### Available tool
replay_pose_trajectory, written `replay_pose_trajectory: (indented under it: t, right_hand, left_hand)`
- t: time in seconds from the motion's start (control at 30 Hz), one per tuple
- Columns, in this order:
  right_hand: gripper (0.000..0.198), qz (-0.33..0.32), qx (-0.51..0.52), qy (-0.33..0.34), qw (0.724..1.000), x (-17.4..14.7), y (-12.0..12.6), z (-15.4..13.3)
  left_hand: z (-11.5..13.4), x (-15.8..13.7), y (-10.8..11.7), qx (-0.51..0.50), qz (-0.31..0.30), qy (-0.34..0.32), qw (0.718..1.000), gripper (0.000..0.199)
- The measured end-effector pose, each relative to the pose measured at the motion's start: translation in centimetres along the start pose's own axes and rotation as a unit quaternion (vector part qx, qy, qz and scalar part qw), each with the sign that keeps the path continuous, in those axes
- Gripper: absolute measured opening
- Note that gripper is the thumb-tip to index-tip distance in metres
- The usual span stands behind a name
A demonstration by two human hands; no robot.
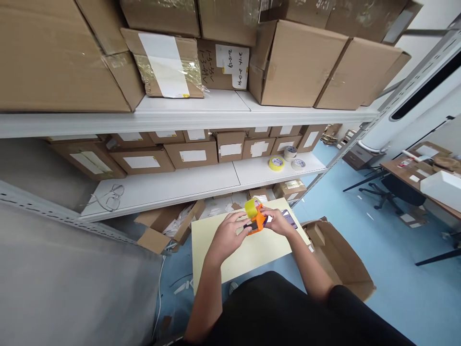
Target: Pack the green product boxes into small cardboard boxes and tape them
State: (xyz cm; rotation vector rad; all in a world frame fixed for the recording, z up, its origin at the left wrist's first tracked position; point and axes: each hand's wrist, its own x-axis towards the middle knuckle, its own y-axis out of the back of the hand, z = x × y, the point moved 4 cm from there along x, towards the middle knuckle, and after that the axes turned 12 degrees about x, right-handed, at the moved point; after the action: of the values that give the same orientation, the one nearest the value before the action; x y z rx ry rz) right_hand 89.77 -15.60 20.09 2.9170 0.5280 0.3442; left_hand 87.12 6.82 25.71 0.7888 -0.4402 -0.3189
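Above the pale yellow board (237,254), both hands grip an orange tape dispenser (260,220). A roll of yellow tape (251,208) sits at its upper left end. My left hand (227,236) is closed about the dispenser's dark handle, its thumb and fingers on the near side. From the right, my right hand (276,222) pinches the orange frame; its fingertips are partly hidden by the dispenser. A phone (289,218) lies on the board just beyond my right hand.
A shelf (216,180) ahead holds cartons, glasses (112,198), a yellow tape roll (276,164) and pale tape rolls (290,153). Open cartons stand at the left (169,226) and right (334,254) of the board. Farther right is a desk (406,173) with a chair (391,192).
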Motion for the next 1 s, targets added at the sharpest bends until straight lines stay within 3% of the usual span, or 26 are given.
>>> replay_pose_trajectory:
  t: [0.37,0.53,0.63,1.0]
  right_hand:
    - [0.016,-0.017,-0.004,0.015,1.0,0.2,-0.7,-1.6]
    - [0.016,-0.024,-0.005,0.036,0.999,-0.4,-0.9,-1.4]
    - [0.015,-0.035,-0.001,0.041,0.999,-0.7,-1.1,-1.2]
    - [0.02,-0.053,0.001,0.006,0.999,-1.7,-1.4,-0.8]
  left_hand:
    - [0.7,0.2,0.6,-0.018,0.075,0.03,0.997,0.019]
    - [1.2,0.0,0.4,-0.005,0.059,0.029,0.998,0.014]
    - [1.2,0.0,0.3,0.005,0.081,0.038,0.996,0.017]
    - [-0.5,0.1,-0.5,-0.07,0.066,0.091,0.991,0.025]
